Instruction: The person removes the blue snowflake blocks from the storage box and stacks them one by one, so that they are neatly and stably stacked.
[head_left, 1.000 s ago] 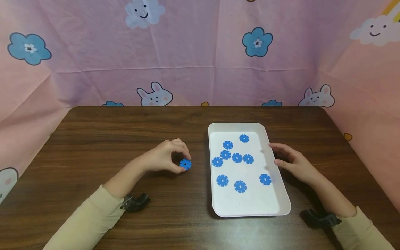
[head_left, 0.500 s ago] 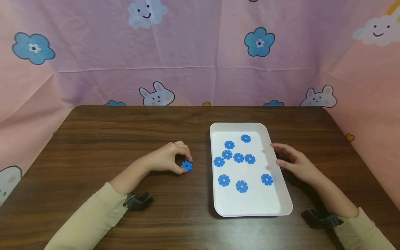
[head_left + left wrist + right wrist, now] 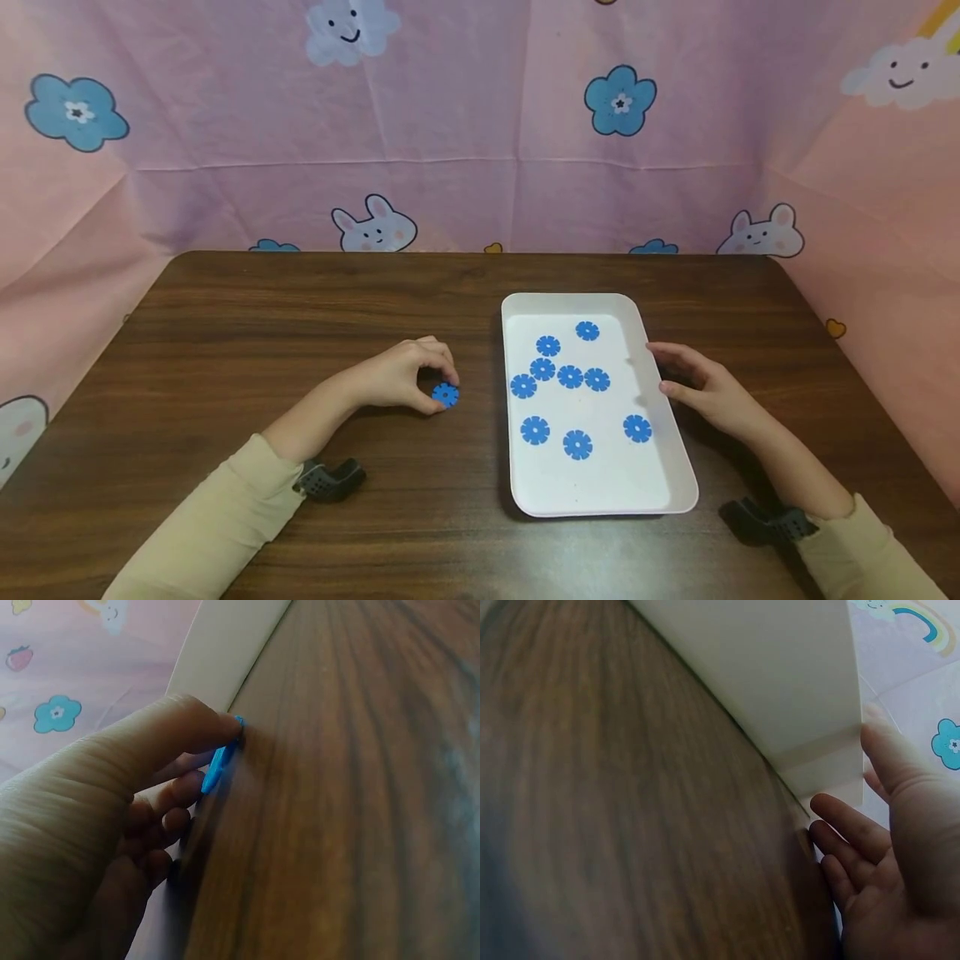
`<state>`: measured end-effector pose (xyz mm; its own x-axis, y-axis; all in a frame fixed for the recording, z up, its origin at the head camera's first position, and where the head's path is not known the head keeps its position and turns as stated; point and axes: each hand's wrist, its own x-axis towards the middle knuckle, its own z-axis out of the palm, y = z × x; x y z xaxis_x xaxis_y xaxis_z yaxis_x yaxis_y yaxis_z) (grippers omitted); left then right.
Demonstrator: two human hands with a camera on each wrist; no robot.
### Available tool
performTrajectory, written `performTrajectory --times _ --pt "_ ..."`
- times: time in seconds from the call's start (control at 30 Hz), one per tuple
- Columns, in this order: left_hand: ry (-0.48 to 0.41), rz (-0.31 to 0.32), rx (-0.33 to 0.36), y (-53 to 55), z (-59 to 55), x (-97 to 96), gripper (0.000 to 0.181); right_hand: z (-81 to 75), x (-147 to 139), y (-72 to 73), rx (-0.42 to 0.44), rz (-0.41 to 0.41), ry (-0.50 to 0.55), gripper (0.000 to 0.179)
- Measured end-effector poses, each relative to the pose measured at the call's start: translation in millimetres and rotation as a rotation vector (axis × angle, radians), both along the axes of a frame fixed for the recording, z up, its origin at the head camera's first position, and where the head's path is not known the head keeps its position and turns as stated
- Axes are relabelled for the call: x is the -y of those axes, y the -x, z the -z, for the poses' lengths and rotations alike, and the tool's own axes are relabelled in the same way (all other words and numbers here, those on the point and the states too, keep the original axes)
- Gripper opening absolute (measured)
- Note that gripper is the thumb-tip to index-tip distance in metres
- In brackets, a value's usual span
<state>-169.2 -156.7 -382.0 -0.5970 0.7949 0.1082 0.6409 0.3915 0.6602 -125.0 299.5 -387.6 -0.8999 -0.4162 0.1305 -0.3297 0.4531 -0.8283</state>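
Observation:
My left hand (image 3: 397, 377) pinches a blue notched building disc (image 3: 446, 395) between thumb and fingers, left of the white tray (image 3: 592, 492). In the left wrist view the disc (image 3: 219, 766) appears edge-on, low over the tabletop, with the thumb on its near side. My right hand (image 3: 708, 392) rests at the tray's right side, fingers loosely bent. Its thumb (image 3: 892, 754) is right at the tray's rim in the right wrist view, and its other fingers extend beside the outer wall (image 3: 795, 690). Several matching discs (image 3: 577, 445) lie flat and spread inside the tray.
The brown wooden table (image 3: 300, 308) reaches back to a pink and lilac curtain (image 3: 450, 108) printed with flowers, clouds and rabbits. A dark strap mount (image 3: 330, 481) sits at the left wrist, and another mount (image 3: 765, 525) at the right.
The left forearm has shifted slightly to the right, its hand still pinching the disc. The head view wobbles a little. The tray, the discs in it and the right hand stay in place.

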Motion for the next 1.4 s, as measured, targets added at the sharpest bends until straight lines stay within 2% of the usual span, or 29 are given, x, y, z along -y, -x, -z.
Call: performTrajectory --times 0.23,0.4,0.6,0.73,1.07,1.27,1.4 --pt "-0.024 -0.017 0.024 0.1 -3.8 -2.1 0.027 0.2 -0.9 -0.3 0.0 -0.006 0.005 0.051" --pt "-0.098 -0.03 0.047 -4.3 -12.9 -8.2 0.03 0.3 -0.3 1.1 0.009 -0.013 0.013 0.05" --pt "-0.226 0.005 0.006 -13.6 -21.5 -24.1 0.029 -0.6 -0.1 0.5 0.005 -0.014 0.015 0.05" --pt "-0.266 0.042 -0.004 -19.6 -25.0 -36.6 0.03 -0.6 0.3 0.0 -0.004 -0.017 0.017 0.05" --pt "-0.291 0.148 -0.018 -25.9 -29.5 -67.7 0.034 -2.0 1.2 0.7 0.015 -0.006 0.003 0.049" --pt "-0.264 0.198 -0.048 -28.0 -28.2 -89.1 0.034 -2.2 1.4 0.2 0.012 0.006 -0.013 0.05" --pt "-0.227 0.236 -0.039 -30.0 -28.2 -102.9 0.035 -2.4 1.6 -0.5 0.017 0.009 -0.014 0.05"
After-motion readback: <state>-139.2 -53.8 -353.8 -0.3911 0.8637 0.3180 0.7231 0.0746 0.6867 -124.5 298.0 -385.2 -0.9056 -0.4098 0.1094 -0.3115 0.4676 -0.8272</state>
